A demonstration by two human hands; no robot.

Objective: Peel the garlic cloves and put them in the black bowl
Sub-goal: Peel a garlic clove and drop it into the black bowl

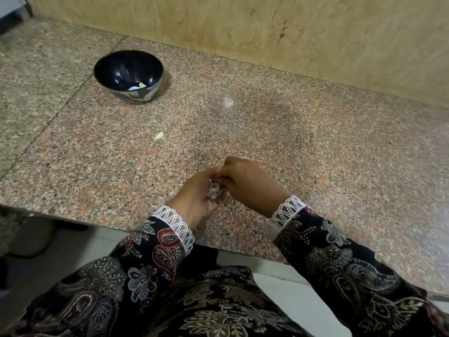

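Both hands curled together over the counter, left hand [196, 190] cupping garlic [213, 189], right hand [245, 181] pinching it

both hands [220, 188] grip garlic [214, 189].

Home kitchen: granite counter [267, 132], bowl [114, 66].

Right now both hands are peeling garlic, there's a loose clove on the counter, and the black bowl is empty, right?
Not quite. The head view shows the bowl isn't empty: a peeled clove or two lies at its bottom. The rest holds: both hands work on the garlic, and a loose clove lies on the counter.
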